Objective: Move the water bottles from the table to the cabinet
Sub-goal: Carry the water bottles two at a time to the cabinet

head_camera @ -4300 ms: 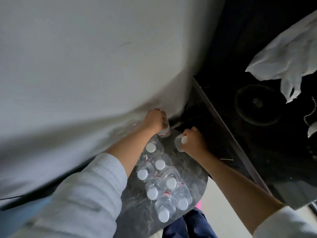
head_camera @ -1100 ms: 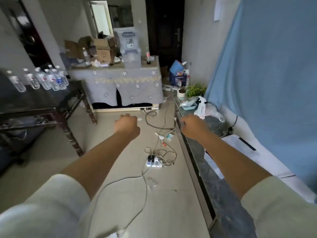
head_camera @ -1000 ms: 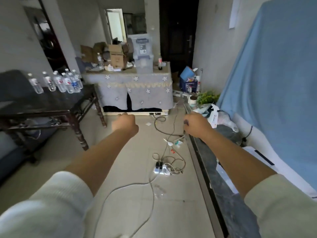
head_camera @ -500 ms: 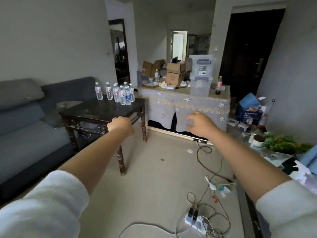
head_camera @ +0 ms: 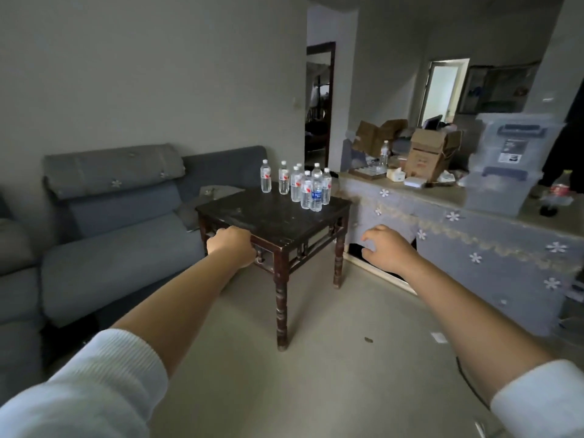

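Head view: both hands empty; left hand fisted, right hand loosely spread; water bottles on table.

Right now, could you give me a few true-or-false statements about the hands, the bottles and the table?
1. The water bottles stand upright on the dark wooden table. True.
2. The right hand holds a bottle. False: it holds nothing, its fingers loosely spread.
3. The bottles are grouped at the table's far side. True.
4. The left hand holds a bottle. False: its fingers are curled and it holds nothing.
5. A grey sofa sits to the table's left. True.
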Motion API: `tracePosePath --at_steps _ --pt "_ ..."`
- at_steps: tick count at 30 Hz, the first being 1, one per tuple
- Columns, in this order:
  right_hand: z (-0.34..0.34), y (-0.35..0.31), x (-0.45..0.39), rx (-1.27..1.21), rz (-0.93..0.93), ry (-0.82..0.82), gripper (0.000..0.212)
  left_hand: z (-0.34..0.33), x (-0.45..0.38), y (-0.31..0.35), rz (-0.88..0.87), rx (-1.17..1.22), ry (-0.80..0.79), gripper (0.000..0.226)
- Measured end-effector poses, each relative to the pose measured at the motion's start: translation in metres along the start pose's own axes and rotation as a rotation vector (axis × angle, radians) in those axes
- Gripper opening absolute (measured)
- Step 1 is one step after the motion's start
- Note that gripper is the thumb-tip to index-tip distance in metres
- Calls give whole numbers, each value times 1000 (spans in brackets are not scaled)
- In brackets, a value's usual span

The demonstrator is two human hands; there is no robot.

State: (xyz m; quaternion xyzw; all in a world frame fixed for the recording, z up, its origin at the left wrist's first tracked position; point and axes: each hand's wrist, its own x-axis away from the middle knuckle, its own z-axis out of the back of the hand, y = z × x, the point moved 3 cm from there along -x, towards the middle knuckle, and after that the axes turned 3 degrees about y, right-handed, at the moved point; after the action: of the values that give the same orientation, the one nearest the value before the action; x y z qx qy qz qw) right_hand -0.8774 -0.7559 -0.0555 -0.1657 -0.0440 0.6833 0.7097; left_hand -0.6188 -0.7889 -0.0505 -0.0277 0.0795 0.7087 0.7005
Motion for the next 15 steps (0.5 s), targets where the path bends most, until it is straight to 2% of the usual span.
tracePosePath --at_steps 15 --pt "-57 -114 -292 34 126 21 42 0 -284 -77 -23 -105 -2 39"
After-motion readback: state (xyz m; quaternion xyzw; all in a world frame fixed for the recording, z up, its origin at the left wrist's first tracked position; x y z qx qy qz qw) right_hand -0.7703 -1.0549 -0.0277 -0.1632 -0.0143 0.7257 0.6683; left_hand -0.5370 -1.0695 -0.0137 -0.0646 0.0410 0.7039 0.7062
